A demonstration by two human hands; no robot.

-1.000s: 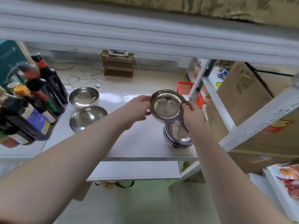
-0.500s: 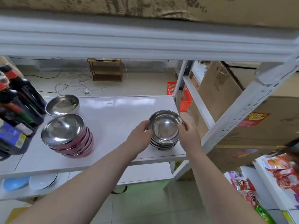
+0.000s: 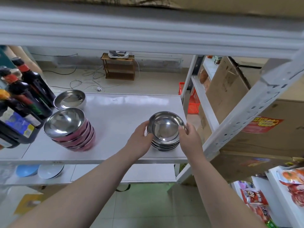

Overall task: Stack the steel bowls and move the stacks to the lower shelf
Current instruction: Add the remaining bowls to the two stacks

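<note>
A stack of steel bowls [image 3: 165,129] stands at the front right of the white middle shelf [image 3: 125,111]. My left hand [image 3: 139,140] grips its left side and my right hand [image 3: 190,139] grips its right side. At the shelf's left stands a taller stack of pink-sided steel bowls [image 3: 70,129]. Behind that stack sits a single steel bowl [image 3: 69,100]. The lower shelf [image 3: 148,172] shows below the front edge, between my forearms.
Dark sauce bottles [image 3: 21,99] crowd the shelf's left end. A blue dish [image 3: 26,170] and a white dish [image 3: 50,170] lie on the lower shelf at left. The white rack post [image 3: 246,112] slants right of the stack. Cardboard boxes [image 3: 238,99] and snack packs [image 3: 256,203] fill the right.
One second ago I held a single bowl above the stack; it now sits on top, and both hands have dropped to the stack's sides. The view has shifted.
</note>
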